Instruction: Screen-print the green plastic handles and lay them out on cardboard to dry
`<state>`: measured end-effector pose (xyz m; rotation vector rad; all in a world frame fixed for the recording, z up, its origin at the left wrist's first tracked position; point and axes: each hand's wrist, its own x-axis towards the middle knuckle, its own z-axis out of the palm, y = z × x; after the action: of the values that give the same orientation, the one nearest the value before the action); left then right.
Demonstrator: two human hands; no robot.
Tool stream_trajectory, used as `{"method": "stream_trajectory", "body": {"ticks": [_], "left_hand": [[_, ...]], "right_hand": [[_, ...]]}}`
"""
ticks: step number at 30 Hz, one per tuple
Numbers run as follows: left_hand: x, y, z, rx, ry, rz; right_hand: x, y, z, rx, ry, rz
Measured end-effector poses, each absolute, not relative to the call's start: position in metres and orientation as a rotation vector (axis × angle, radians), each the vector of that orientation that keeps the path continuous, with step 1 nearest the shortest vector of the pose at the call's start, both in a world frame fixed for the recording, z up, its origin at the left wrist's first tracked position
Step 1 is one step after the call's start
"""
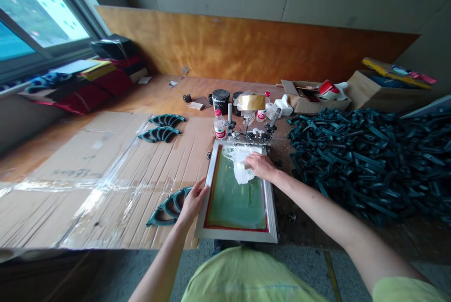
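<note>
A screen-printing frame with a pale metal border and green mesh lies at the table's front edge. My left hand grips its left side, with the fingertips on the border. Beside and partly behind that hand is a curved, ribbed teal part on the cardboard. Over the upper mesh, my right hand is closed on a small pale scraper, mostly hidden by the fingers. Below it a white, ink-like patch spreads on the mesh. A metal clamp fixture stands at the frame's far end.
Two ribbed teal parts lie on cardboard at left. A large heap of teal parts covers the right side. Behind the frame stand a red-capped bottle and a black tub. An open carton sits at back right.
</note>
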<state>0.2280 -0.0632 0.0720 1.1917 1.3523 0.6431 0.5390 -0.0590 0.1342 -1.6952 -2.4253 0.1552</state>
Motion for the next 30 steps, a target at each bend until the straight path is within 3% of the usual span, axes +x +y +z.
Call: {"method": "stream_trajectory", "body": {"ticks": [5,13,18,24,30], "left_hand": [[0.23,-0.064,0.071,1.196,1.358,0.647],[0.231,-0.064,0.075,1.149,1.331,0.679],[0.232,-0.066,0.083,1.138,1.336,0.681],[0.231,-0.066,0.126,1.075,1.25,0.676],[0.238,-0.04,0.184,1.096,1.201,0.784]], "right_hand": [[0.56,-0.079,0.145,-1.408,-2.616,0.272],[0.534,-0.089,0.125,-1.572,-2.385,0.034],[0.542,-0.102,0.127,-1.446,-2.431,0.139],[0.546,-0.023,0.167,-1.843,-2.09,0.223],[0.594,-0.017,0.18,-2.114,-1.665,0.013]]}}
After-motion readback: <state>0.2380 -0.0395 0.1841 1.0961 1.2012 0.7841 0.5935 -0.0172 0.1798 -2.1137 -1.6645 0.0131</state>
